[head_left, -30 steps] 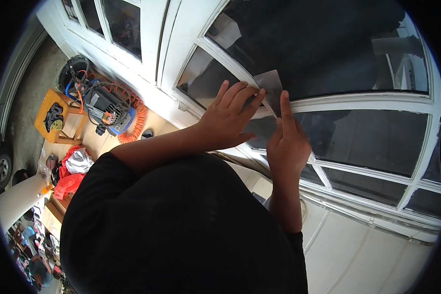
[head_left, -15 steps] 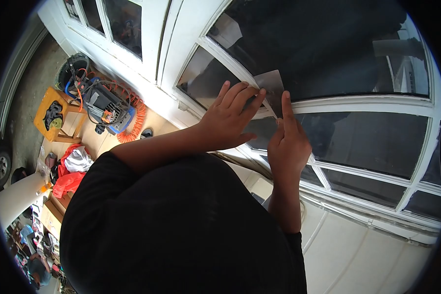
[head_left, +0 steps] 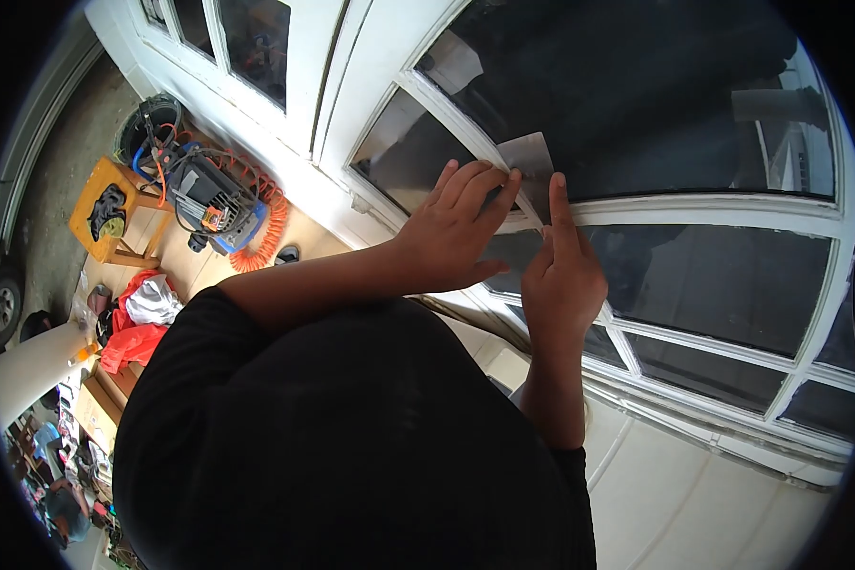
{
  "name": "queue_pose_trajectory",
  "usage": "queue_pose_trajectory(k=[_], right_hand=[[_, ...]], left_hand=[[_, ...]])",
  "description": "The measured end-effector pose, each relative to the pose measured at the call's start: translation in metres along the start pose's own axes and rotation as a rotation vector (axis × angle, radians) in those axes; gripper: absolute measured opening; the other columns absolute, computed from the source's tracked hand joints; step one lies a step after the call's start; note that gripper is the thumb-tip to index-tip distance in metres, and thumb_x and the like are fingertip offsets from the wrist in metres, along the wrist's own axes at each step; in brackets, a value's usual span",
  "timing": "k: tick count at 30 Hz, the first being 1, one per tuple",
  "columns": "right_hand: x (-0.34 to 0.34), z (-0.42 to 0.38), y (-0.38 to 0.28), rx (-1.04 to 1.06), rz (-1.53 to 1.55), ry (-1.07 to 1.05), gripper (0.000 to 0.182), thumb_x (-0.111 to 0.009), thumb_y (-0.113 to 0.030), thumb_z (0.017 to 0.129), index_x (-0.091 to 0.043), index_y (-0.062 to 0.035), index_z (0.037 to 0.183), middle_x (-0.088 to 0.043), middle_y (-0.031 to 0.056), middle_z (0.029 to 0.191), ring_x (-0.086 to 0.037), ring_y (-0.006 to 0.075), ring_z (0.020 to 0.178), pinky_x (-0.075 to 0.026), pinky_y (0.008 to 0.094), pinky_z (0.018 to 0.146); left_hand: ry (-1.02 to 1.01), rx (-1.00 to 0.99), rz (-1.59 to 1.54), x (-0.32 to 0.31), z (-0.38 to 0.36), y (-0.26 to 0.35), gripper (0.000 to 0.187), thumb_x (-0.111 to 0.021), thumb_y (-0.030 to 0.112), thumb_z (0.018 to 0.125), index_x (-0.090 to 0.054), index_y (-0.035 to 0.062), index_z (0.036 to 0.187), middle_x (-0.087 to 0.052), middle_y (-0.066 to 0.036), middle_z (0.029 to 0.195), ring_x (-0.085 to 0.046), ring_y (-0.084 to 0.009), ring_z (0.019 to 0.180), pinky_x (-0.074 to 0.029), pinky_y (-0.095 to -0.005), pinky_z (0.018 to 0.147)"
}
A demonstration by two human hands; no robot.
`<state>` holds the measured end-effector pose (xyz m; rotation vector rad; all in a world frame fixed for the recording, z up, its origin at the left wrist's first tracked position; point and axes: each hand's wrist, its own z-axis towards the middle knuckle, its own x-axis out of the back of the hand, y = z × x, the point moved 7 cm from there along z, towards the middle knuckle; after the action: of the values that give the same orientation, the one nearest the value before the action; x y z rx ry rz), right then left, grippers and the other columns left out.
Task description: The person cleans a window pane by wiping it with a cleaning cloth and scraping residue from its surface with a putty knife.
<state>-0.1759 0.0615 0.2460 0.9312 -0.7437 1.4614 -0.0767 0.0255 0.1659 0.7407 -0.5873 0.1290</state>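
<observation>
A small flat grey-brown sheet (head_left: 530, 155) stands against the white window frame (head_left: 722, 205), at the corner of a dark pane. My left hand (head_left: 458, 223) is at its left side, fingers spread and fingertips at the sheet and the frame bar; the thumb stands apart. On the sheet's right edge is my right hand (head_left: 565, 266), with its index finger stretched up along the edge and the thumb near the lower end. Its other fingers are curled. The sheet's lower part is darker and partly hidden between my hands.
To the left, an air compressor (head_left: 204, 204) with an orange coiled hose (head_left: 274, 223) stands on the floor near a dark bucket (head_left: 152, 119). A wooden stool (head_left: 114, 252) carries dark items. Red cloth (head_left: 133, 347) lies below, and a person (head_left: 66, 513) is at the far lower left.
The view has shifted slightly, so the surroundings sit a little lower and to the right. Both hands keep nearly the same pose at the sheet.
</observation>
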Motion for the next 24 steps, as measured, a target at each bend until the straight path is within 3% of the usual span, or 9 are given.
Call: queue_pose_trajectory(k=[11,17,20,22,24], right_hand=[[-0.002,0.004,-0.003,0.012,0.016,0.013,0.071,-0.06,0.003,0.078,-0.053,-0.0263,0.141,-0.066,0.0021,0.076,-0.062,0.0195,0.06,-0.049,0.0344,0.051],[-0.008,0.007,-0.008,0.017,0.019,0.015,0.073,-0.06,0.004,0.076,-0.052,-0.0263,0.142,-0.064,0.002,0.075,-0.06,0.0197,0.058,-0.048,0.0346,0.05],[-0.01,0.006,-0.007,0.032,0.029,0.005,0.075,-0.059,0.005,0.076,-0.05,-0.026,0.143,-0.066,0.0023,0.077,-0.062,0.0201,0.06,-0.048,0.034,0.05],[-0.007,0.003,-0.005,0.012,0.051,0.028,0.076,-0.059,0.005,0.076,-0.049,-0.0257,0.144,-0.067,0.0026,0.079,-0.063,0.0206,0.061,-0.048,0.0336,0.049],[-0.002,0.0,-0.003,0.01,0.035,0.021,0.075,-0.059,0.005,0.076,-0.049,-0.0258,0.144,-0.067,0.0025,0.079,-0.063,0.0207,0.06,-0.048,0.0337,0.049]], left_hand=[[0.017,0.044,-0.129,0.001,0.001,-0.002,0.102,-0.081,0.031,0.074,-0.022,-0.0081,0.148,-0.031,-0.024,0.139,-0.029,-0.042,0.136,-0.023,-0.0567,0.114],[0.093,0.022,-0.101,0.007,-0.001,-0.004,0.104,-0.082,0.029,0.074,-0.02,-0.0065,0.15,-0.032,-0.024,0.137,-0.032,-0.0428,0.132,-0.03,-0.0503,0.11],[0.054,0.058,-0.084,0.017,0.001,-0.007,0.104,-0.08,0.031,0.076,-0.017,-0.0049,0.151,-0.041,-0.022,0.13,-0.042,-0.0401,0.124,-0.034,-0.0468,0.106],[-0.258,0.204,-0.149,0.002,0.0,-0.015,0.102,-0.076,0.035,0.08,-0.015,-0.0029,0.153,-0.052,-0.018,0.12,-0.049,-0.0351,0.116,-0.038,-0.0441,0.101],[-0.326,0.214,-0.16,0.001,0.0,-0.016,0.098,-0.072,0.038,0.082,-0.017,-0.0004,0.153,-0.054,-0.018,0.117,-0.053,-0.0327,0.111,-0.04,-0.0437,0.096]])
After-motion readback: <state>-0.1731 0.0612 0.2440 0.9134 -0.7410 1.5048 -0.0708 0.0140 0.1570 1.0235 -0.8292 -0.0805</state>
